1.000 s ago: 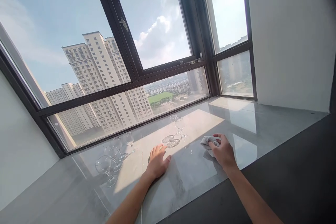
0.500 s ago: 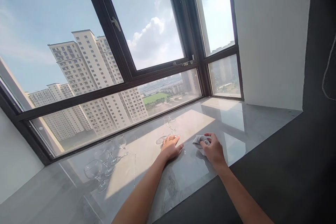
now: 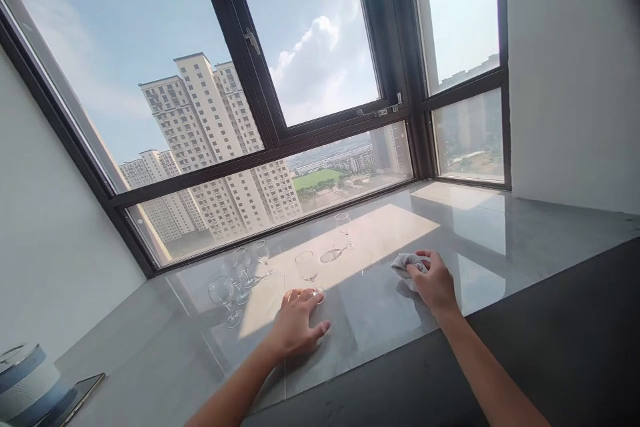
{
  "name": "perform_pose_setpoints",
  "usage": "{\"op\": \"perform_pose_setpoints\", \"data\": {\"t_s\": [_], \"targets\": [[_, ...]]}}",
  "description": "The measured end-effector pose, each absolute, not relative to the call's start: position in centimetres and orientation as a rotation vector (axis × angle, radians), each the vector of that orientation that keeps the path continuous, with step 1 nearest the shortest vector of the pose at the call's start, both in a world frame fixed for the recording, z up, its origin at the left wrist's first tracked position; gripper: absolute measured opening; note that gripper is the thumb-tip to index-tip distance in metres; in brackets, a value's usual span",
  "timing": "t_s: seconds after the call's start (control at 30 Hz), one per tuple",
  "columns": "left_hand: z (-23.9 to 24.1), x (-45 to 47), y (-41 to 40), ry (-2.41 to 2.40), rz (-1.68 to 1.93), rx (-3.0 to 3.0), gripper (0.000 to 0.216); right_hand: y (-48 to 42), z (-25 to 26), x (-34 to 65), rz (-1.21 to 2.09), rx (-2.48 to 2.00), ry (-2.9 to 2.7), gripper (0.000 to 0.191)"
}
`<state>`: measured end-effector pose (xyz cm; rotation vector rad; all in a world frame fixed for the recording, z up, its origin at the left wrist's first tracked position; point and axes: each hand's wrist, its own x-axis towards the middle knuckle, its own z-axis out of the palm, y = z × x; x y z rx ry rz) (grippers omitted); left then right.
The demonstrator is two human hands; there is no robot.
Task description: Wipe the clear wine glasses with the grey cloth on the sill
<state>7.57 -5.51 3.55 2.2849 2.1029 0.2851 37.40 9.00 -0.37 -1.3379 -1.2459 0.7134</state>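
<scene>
Six clear stemmed glasses point(image 3: 305, 267) on the shiny stone windowsill point(image 3: 380, 320), by my count: four bunched on the left, one farther back in the sun, one near the front. Left hand point(image 3: 297, 325) is loosely spread, thumb out wide, fingers at that front one's foot. Right hand point(image 3: 435, 285) is pinching one crumpled whitish cloth point(image 3: 403, 265). Also one smartphone point(image 3: 86, 392), bottom left.
</scene>
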Motion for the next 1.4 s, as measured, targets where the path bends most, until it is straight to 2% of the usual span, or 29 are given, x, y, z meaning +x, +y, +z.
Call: {"op": "perform_pose_setpoints", "data": {"t_s": [0.27,0.47,0.6,0.73,0.83,0.97,1.13,1.4], "targets": [[1.5,-0.1,-5.6,2.695,0.266,1.903,0.062,9.0,-0.3,37.3,0.713,-1.361,-1.247,0.037],[0.6,-2.9,-3.9,2.822,0.266,1.613,0.062,8.9,-0.1,37.4,0.730,-1.360,-1.255,0.041],[0.6,-2.3,-5.0,2.925,0.477,1.611,0.054,9.0,-0.4,37.4,0.740,-1.344,-1.253,0.041],[1.0,0.3,-6.0,2.585,0.724,2.099,0.029,9.4,-0.9,37.3,0.735,-1.297,-1.242,0.039],[1.4,3.9,-4.3,2.168,0.774,2.337,0.024,9.5,-0.8,37.1,0.726,-1.281,-1.232,0.037],[1.2,9.3,1.3,1.965,0.745,2.405,0.036,9.2,-0.5,37.1,0.728,-1.261,-1.210,0.035],[0.5,13.3,9.0,2.171,0.560,2.166,0.064,9.2,-0.3,37.0,0.738,-1.239,-1.183,0.034],[0.5,13.9,14.4,2.252,0.343,2.030,0.067,9.2,-0.2,36.9,0.747,-1.224,-1.181,0.031]]}}
